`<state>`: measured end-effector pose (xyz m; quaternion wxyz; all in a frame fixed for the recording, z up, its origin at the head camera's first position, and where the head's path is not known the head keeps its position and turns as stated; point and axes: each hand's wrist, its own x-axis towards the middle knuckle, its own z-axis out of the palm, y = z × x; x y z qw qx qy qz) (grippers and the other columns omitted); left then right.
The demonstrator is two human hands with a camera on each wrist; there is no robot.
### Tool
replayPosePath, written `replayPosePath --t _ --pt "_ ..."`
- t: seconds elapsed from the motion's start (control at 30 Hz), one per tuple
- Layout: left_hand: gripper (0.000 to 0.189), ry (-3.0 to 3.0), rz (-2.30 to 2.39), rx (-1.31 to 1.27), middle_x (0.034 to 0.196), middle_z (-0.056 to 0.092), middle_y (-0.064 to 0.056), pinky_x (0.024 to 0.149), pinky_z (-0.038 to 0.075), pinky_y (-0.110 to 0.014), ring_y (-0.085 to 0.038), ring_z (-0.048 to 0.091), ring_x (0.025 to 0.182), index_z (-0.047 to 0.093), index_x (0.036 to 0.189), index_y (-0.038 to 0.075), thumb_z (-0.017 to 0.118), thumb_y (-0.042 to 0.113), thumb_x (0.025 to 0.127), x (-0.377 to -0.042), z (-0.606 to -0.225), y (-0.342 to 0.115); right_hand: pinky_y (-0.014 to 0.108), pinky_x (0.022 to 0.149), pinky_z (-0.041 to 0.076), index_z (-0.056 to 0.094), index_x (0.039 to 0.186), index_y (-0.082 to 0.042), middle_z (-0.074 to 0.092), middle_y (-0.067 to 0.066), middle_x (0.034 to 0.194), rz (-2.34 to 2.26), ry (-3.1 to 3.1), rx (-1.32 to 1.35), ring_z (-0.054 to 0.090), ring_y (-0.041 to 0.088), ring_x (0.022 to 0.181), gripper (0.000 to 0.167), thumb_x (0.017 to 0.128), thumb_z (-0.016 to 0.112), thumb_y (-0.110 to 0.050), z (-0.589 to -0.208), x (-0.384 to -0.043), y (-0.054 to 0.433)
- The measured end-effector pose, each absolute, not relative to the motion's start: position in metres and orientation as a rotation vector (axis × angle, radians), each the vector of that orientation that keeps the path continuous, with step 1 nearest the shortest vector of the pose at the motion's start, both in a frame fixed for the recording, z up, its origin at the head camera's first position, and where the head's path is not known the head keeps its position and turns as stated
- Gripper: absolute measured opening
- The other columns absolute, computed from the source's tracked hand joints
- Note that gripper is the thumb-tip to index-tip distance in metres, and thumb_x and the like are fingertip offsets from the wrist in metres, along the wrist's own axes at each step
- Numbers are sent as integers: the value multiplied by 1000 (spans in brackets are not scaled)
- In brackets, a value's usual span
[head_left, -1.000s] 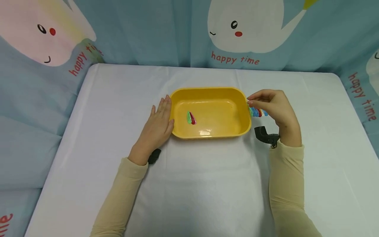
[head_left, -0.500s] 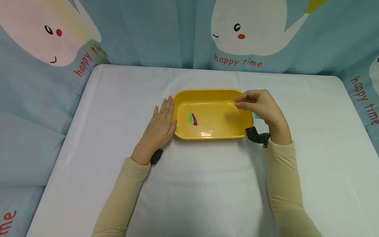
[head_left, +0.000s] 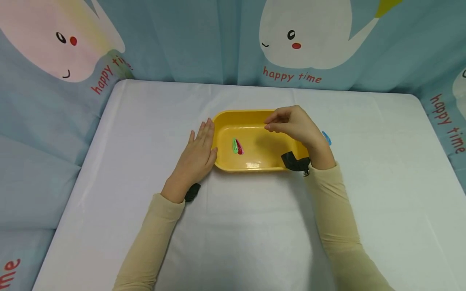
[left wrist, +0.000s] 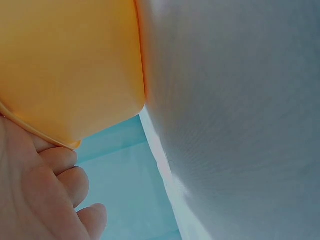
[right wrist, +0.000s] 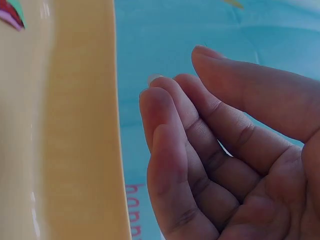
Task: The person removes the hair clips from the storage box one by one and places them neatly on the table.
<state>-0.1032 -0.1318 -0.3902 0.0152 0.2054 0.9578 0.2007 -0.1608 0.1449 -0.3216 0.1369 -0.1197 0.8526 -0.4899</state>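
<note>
A yellow tray [head_left: 242, 119] sits on the white-covered table, and inside it, left of the middle, lie a green hair clip [head_left: 235, 146] and a red-pink hair clip [head_left: 239, 147]. Against the tray's left side, my left hand [head_left: 196, 155] rests with straight fingers along the rim; in the left wrist view its fingers are under the rim's edge. Over the right half of the tray hovers my right hand [head_left: 296, 125], thumb and forefinger tips close together. In the right wrist view no clip shows at its fingertips [right wrist: 202, 52]; I cannot tell whether they pinch something small.
A blue hair clip [head_left: 326, 138] lies on the table to the right of the tray, partly behind the right wrist. Black wrist mounts [head_left: 295, 162] stick out near both hands. A blue printed curtain [head_left: 196, 44] hangs behind the table.
My right hand has moved left, from beside the row of colored clips to over the tray. My left hand stays at the tray's left side; the view has shifted slightly.
</note>
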Motion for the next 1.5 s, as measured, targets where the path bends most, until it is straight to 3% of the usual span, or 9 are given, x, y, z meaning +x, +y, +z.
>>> replayPosePath --t 0.23,0.43,0.73,0.87,1.07,1.27,1.5 --pt "63 2982 626 638 157 0 -11 114 0 -45 -23 -2 144 1 150 -1 33 23 100 -103 -390 -132 31 72 50 69 92 4 68 10 84 -1408 2419 -390 58 35 82 13 86 68 -7 -325 -167 127" --pt "63 2984 626 641 157 0 -11 114 0 -45 -23 -2 144 1 150 -1 33 22 100 -103 -390 -132 41 78 49 69 94 3 68 12 87 -1326 2389 -376 58 34 85 14 86 67 -9 -329 -173 116" --pt "63 2988 618 642 157 0 -11 114 0 -45 -22 -3 143 2 150 -1 33 23 101 -103 -390 -132 43 78 50 69 92 4 68 13 82 -1275 2336 -438 58 37 81 12 86 67 -6 -339 -183 103" --pt "63 2987 609 641 157 -1 -11 114 0 -45 -22 -3 143 2 150 -2 32 24 101 -103 -390 -132 38 73 52 68 88 5 66 10 76 -1255 2311 -448 58 35 77 10 85 67 -4 -345 -189 98" --pt "63 2984 610 647 157 0 -12 114 0 -45 -22 -3 143 1 150 -2 32 23 101 -103 -390 -132 25 64 48 69 86 5 66 10 75 -1187 2299 -435 56 21 69 8 84 66 -2 -354 -197 90" --pt "62 2982 615 649 157 -1 -11 114 0 -45 -21 -3 143 1 150 -1 30 25 101 -103 -391 -132 24 61 45 71 85 4 65 8 73 -1119 2283 -434 51 18 65 9 85 66 -3 -361 -200 87" --pt "62 2993 617 655 157 0 -11 114 1 -45 -22 -3 143 1 150 -1 31 24 101 -104 -392 -132 22 58 47 71 80 4 64 6 67 -1051 2250 -417 55 16 60 9 81 71 -5 -369 -203 83"
